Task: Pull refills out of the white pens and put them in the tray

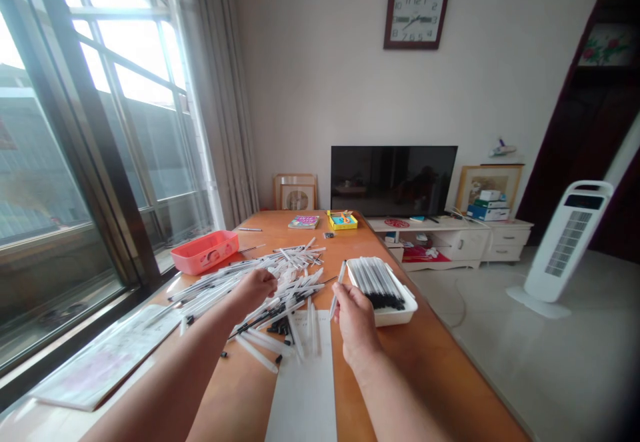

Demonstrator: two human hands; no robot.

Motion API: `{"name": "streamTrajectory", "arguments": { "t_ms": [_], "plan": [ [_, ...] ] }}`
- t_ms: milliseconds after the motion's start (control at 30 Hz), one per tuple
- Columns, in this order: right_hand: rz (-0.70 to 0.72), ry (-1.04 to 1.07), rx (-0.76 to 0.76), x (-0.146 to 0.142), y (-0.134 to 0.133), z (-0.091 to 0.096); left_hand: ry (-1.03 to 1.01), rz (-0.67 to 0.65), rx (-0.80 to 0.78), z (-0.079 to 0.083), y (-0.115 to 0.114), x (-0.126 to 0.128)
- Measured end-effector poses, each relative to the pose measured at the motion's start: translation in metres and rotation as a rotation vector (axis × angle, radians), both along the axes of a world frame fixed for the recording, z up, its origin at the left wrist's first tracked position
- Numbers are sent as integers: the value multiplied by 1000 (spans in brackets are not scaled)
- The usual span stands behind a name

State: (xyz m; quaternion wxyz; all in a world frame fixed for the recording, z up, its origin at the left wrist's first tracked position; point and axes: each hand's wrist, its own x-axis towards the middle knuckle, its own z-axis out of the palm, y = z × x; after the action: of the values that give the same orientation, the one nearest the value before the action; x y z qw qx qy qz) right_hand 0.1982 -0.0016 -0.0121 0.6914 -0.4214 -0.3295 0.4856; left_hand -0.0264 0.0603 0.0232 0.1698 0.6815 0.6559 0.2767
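Note:
My right hand (356,315) is closed round a slim translucent pen (343,271), held upright just left of a white tray (385,320). Inside the tray lie rows of clear pens (375,275) with black ends toward me. My left hand (259,287) is closed above the pile of loose pen parts; its fingertips face away, so what they grip, if anything, is hidden. The pile holds clear barrels (255,347) and dark thin refills (257,315). Several small black caps (281,326) sit at its near side.
A pink basket (205,255) stands at the left beyond the pile. A white paper strip (303,402) and a booklet (107,355) lie nearer me. Toward the far end are a yellow box (343,223) and a colourful book (304,222). The table's right edge runs beside the tray.

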Motion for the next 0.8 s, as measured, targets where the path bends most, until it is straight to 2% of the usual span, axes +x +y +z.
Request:
{"name": "streamTrajectory", "arguments": {
  "t_ms": [67,133,167,267,433,800],
  "plan": [
    [32,25,5,-1,-2,3,-130,-72,-41,-3,-20,10],
    [70,67,5,-1,-5,7,-526,-148,-135,-6,-38,20],
    [92,89,4,-1,-6,8,-657,-167,-175,-8,-46,24],
    [139,122,6,0,-9,11,-839,-195,-233,-13,-63,34],
    [160,73,4,-2,-12,9,-967,-259,-231,-22,-74,40],
    [209,-10,1,-9,-20,9,-946,-304,-255,-24,-80,31]
  ]
}}
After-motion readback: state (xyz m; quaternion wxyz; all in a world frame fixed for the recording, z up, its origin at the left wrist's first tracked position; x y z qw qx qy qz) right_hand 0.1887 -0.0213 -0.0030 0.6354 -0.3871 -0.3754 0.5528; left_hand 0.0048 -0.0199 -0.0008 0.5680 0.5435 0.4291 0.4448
